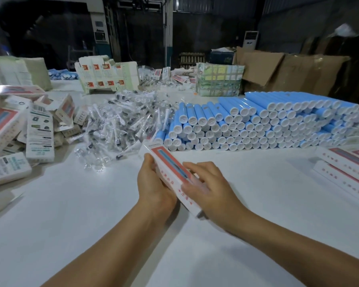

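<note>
Fingers (148,160) of the left hand (153,183) curl round the left side of a long white box (168,162) and grip it. The thumb sits on the box's edge, and the other fingers go under it, out of sight. The right hand (209,187) lies on top of the near half of the box. Its fingers (193,168) are spread over the red stripe, but they look blurry, so it is hard to tell if they pinch the box or just rest on it.

The box is held between both hands, a little above the white table (91,214), near the middle. Its far end points away and to the left.

Just behind the box is a big stack of blue tubes (257,121) with white caps. Beside them, to the left, is a heap of brush heads in clear bags (120,121). Farther left is a messy pile of small boxes (39,137). At the right edge lie more flat boxes (348,170) with red stripes. Brown cardboard (288,71) stands at the back.
</note>
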`<control>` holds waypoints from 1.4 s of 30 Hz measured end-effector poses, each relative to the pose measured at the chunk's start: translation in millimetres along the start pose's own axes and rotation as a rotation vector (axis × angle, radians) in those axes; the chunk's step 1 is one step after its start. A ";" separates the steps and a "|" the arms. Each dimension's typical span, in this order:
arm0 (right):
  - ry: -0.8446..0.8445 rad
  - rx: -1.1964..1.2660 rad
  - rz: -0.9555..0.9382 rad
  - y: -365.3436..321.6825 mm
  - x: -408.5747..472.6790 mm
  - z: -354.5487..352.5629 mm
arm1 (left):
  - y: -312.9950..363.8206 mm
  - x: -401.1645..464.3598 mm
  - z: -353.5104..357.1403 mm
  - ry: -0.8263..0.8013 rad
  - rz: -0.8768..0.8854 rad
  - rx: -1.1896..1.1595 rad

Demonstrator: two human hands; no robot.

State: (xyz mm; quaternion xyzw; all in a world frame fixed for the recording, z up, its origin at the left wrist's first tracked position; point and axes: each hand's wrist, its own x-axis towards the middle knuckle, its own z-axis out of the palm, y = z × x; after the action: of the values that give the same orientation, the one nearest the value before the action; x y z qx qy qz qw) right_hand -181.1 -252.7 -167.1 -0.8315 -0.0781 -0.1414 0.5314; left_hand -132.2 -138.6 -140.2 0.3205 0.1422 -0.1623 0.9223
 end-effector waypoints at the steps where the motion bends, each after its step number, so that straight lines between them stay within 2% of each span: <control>1: -0.005 -0.082 -0.005 -0.8 0.0 1.9 | -4.0 0.9 -0.9 -0.007 0.006 0.014; 6: 0.027 -0.293 -0.082 -2.0 2.8 -3.4 | -6.4 5.2 -2.9 -0.040 0.094 0.121; 9: 0.075 -0.410 -0.094 -3.7 4.1 -27.3 | -9.6 4.0 -3.6 -0.075 0.183 0.273; 12: 0.157 -0.687 -0.088 1.5 1.7 -71.9 | -9.2 1.0 -3.9 -0.105 0.162 0.300; 15: 0.221 -0.996 0.061 19.4 -12.2 -128.4 | -10.3 -1.3 -3.1 -0.135 0.155 0.281; 18: 0.281 -1.283 0.327 47.8 -43.6 -188.3 | -10.9 -3.7 -2.9 -0.169 0.155 0.277; 21: 0.351 -1.469 0.493 70.7 -76.5 -234.3 | -10.8 -3.0 -4.4 -0.177 0.157 0.295; 27: 0.484 -1.462 0.559 87.0 -88.1 -252.9 | -8.4 -1.0 -9.0 -0.134 0.141 0.312; 31: 0.460 -1.508 0.641 82.8 -90.5 -250.6 | -10.3 1.4 -8.8 -0.106 0.118 0.328; 35: 0.455 -1.399 0.583 67.3 -79.3 -248.2 | -13.2 4.7 -7.4 -0.117 0.102 0.380; 37: 0.439 -1.311 0.486 50.8 -59.8 -237.9 | -14.1 5.7 -7.7 -0.113 0.112 0.414; 39: 0.502 -1.150 0.317 30.0 -35.7 -212.5 | -14.6 5.6 -7.5 -0.129 0.122 0.437; 42: 0.481 -1.006 0.049 -0.1 -2.3 -157.7 | -13.6 3.8 -8.2 -0.140 0.123 0.462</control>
State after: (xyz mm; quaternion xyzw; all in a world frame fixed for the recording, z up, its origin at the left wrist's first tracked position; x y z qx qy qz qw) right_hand -207.3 -395.5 -105.4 -0.9285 0.1422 -0.3347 0.0751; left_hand -135.4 -144.2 -155.2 0.5190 0.0173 -0.1557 0.8403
